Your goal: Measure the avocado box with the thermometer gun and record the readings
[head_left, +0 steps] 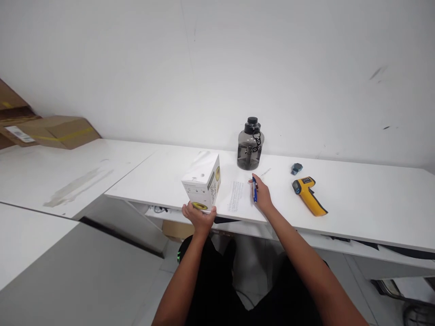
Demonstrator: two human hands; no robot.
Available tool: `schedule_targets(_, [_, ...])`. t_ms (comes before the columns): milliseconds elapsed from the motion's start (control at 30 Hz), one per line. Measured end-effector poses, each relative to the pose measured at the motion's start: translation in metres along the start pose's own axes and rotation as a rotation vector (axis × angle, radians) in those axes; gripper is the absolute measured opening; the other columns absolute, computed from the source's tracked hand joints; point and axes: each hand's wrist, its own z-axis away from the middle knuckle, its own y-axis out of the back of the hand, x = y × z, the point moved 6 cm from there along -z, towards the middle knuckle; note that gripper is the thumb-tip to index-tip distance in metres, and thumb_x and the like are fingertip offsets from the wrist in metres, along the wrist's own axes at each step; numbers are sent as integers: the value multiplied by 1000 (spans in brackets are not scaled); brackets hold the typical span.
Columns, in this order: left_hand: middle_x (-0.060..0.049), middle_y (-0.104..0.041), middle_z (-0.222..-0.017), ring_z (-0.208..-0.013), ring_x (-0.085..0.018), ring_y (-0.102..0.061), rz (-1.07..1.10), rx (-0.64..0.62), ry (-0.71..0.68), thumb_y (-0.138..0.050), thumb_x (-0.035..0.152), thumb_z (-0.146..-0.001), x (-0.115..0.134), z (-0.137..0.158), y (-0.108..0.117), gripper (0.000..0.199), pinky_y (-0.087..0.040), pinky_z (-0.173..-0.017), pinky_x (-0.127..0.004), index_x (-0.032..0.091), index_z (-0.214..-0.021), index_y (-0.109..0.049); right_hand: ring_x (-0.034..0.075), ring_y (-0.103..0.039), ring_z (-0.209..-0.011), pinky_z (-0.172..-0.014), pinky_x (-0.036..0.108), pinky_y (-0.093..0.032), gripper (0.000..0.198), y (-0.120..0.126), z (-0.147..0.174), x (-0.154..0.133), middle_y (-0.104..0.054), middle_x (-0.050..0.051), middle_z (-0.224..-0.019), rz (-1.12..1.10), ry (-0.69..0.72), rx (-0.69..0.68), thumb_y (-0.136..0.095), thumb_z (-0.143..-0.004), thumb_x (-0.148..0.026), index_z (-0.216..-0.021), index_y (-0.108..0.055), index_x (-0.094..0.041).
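Observation:
My left hand (200, 218) grips the lower front of a white printed carton (201, 176), thumb at its right side and fingers at its left. The carton leans at the table's front edge, with avocado pictures on two faces. A blue pen (254, 190) is pinched in my right hand (262, 194), its fingers closed round it. Beside that hand, to its left, a printed sheet of paper (235, 195) lies flat. A large grey-tinted water jug (249, 151) with a black lid stands behind the paper.
A yellow infrared thermometer (310, 197) lies on the white table (370, 203) to the right, with a small blue-black device (297, 169) behind it. Taped cardboard boxes (68, 131) sit at the far left. A shelf (253, 229) runs under the tabletop; a white wall rises behind.

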Motion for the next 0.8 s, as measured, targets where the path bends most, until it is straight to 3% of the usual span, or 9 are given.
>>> schedule_targets(133, [-22,-46,-122,-127,-44,-39,5,-2,-6,-65,61,-59,3,-1,2,90,-22,-108,-69,10,-127,-33,24,-66,-102,-92,39,-51,58,-3,-3,2,-71,7,-116,73,-60,8,-42,-88,-24,-145,-47,-23])
schedule_targets(267, [-21,-47,-120,-129,-43,-38,17,-13,-21,-67,55,-61,7,-1,6,89,-21,-109,-69,9,-128,-32,25,-68,-86,-87,40,-51,56,-2,-5,1,-74,6,-89,162,-148,4,-39,-91,-26,-146,-47,-20])
schedule_targets(500, [-20,-47,-123,-132,-45,-36,34,-40,40,-71,48,-61,9,-1,8,85,-25,-108,-69,12,-128,-35,23,-67,-82,-87,38,-50,53,4,-3,-6,-72,4,-79,57,-168,33,-36,-93,-36,-137,-56,-14])
schedule_targets(667, [-21,-47,-125,-135,-44,-33,28,-51,-7,-70,48,-67,15,-2,15,82,-26,-110,-66,10,-130,-33,16,-67,-69,-83,34,-51,45,3,-2,-6,-76,7,-105,-29,-185,42,-35,-93,-33,-126,-60,-17])
schedule_targets(800, [-20,-49,-127,-136,-43,-34,28,-94,-5,-70,48,-71,21,-4,24,78,-29,-109,-64,14,-131,-35,17,-68,-69,-80,33,-51,42,6,-1,-4,-75,8,-108,-22,-219,97,-34,-93,-35,-120,-61,-18])
